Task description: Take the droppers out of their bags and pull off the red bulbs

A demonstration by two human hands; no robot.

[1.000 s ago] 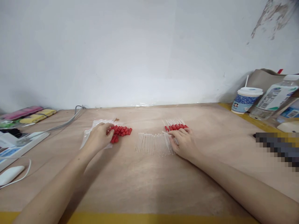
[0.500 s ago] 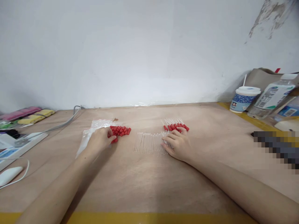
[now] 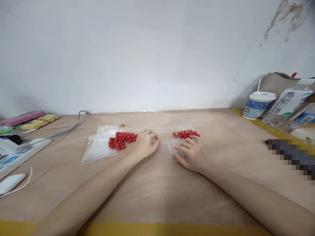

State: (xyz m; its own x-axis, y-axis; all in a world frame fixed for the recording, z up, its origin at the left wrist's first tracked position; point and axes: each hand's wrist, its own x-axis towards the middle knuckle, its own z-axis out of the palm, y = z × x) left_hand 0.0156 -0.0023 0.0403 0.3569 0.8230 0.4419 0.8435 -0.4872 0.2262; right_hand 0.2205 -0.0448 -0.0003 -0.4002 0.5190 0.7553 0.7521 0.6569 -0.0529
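Note:
My left hand [image 3: 147, 144] is over the left end of a row of thin clear tubes [image 3: 163, 150], its fingers curled in and the thumb close to the fingertips. Whatever it holds is hidden. At the row's right end lies my right hand [image 3: 190, 152], fingers apart and resting on the tubes. Just beyond it are several clear tubes fitted with red rubber bulbs [image 3: 185, 133], tips pointing away from me. A pile of loose red rubber bulbs [image 3: 120, 141] lies to the left of my left hand, partly on a clear zip bag [image 3: 98, 147].
A power strip [image 3: 24, 154], a cable and a white mouse [image 3: 12, 184] are on the left, with pink and yellow packs [image 3: 39, 122] behind. A lidded paper cup [image 3: 258, 105] and a plastic bottle [image 3: 286, 103] stand at the back right. A wall closes the back.
My left hand has moved right, from the pile of red bulbs to the clear tubes. My right hand has stayed nearly in place over the tubes.

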